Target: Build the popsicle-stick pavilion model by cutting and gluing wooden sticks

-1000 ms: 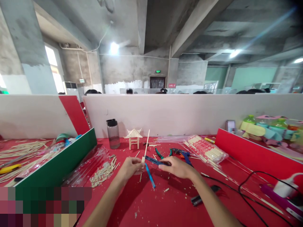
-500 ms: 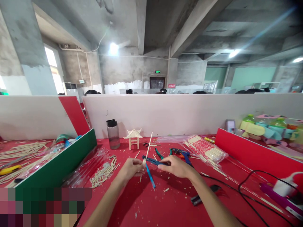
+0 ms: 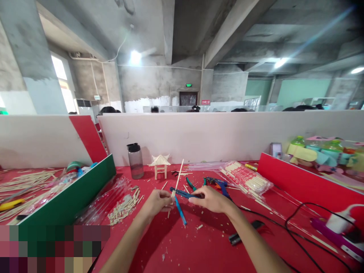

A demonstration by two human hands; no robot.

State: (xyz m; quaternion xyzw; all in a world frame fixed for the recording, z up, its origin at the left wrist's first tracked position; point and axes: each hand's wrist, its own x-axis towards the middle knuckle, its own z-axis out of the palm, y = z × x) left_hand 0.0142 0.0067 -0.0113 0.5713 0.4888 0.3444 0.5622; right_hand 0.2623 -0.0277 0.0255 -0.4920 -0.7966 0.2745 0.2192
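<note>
Wooden stick (image 3: 179, 174) slants upward, pinched by the left hand (image 3: 157, 201); the right hand (image 3: 212, 199) clasps a navy tool (image 3: 183, 193).

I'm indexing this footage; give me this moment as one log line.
left hand: pinching pale stick | right hand: holding dark-blue tool | tool end: at stick | behind: small wooden pavilion

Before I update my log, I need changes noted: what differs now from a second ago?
The long stick leans further right; the dark blue tool, still in the right hand, reaches further left across it. The left hand, stick pavilion and bottle look unmoved.
</note>
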